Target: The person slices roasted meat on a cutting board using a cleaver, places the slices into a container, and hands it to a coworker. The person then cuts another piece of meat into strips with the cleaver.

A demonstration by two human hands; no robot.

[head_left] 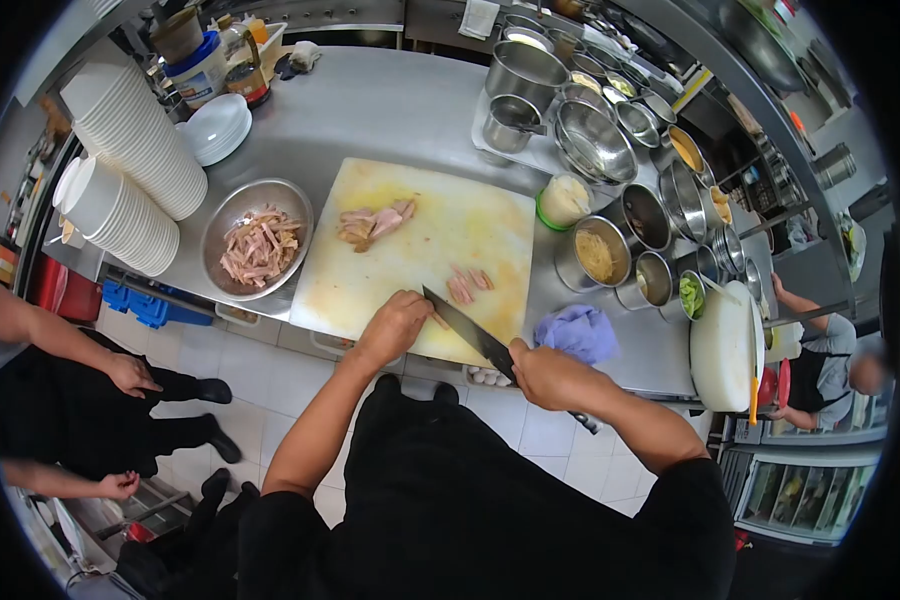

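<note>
My right hand [553, 378] is closed round the handle of a kitchen knife [467, 331], whose dark blade points up and left over the white cutting board [425, 250]. At the board's front edge, my left hand [398, 325] has its fingers bunched on a small piece of cooked meat [439, 319], mostly hidden, beside the knife's tip. Just beyond the blade lie several cut slices of meat [467, 285]. Larger pieces of meat [376, 223] lie at the board's upper left. Left of the board, a metal bowl [213, 225] holds a heap of meat strips [261, 247].
Stacked white containers [135, 135] and plates [217, 128] stand at the left. Metal pots [525, 75] and tubs crowd the right, near a purple cloth [576, 334] and a jar [564, 200]. People stand left [60, 370] and far right [825, 370].
</note>
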